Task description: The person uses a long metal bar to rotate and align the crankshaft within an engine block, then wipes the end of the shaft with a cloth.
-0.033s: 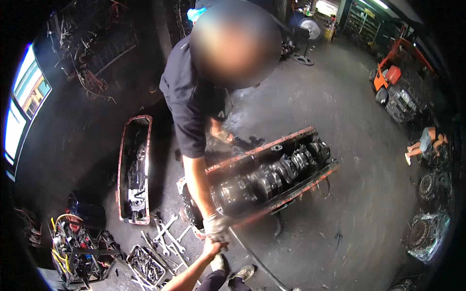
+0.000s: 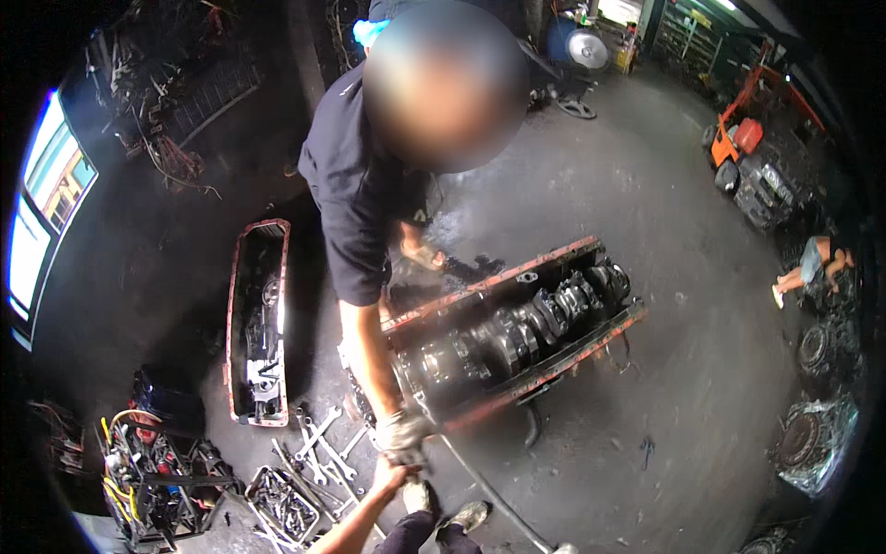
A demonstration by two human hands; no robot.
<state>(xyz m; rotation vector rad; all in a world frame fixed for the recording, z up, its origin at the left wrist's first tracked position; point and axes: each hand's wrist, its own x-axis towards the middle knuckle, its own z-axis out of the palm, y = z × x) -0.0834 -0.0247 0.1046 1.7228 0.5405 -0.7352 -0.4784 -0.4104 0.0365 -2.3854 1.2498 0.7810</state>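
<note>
My left hand (image 2: 391, 473), bare and closed, is against or just below a co-worker's gloved hand (image 2: 403, 434). What my fingers hold is hidden. A long metal bar (image 2: 489, 491) slants from beside the glove to the lower edge. There a pale lump (image 2: 565, 549) meets its end; whether this is my gloved right hand cannot be made out. Beyond the hands lies a red-edged engine block (image 2: 554, 369) with its oily crankshaft (image 2: 517, 342) exposed. The co-worker (image 2: 346, 194) leans over the block's near left end, arm stretched down toward me.
A long red-rimmed oil pan (image 2: 228, 351) lies left. Several wrenches (image 2: 323, 434) are spread near my feet, beside a metal tray (image 2: 247, 494) of small tools. A cluttered parts heap (image 2: 166, 471) stands lower left. Far right are an orange machine (image 2: 724, 143) and another person (image 2: 812, 263).
My left hand and the co-worker's gloved hand have shifted slightly left together. The pale lump at the bar's lower end shows a little more. Otherwise, the view has shifted only slightly.
</note>
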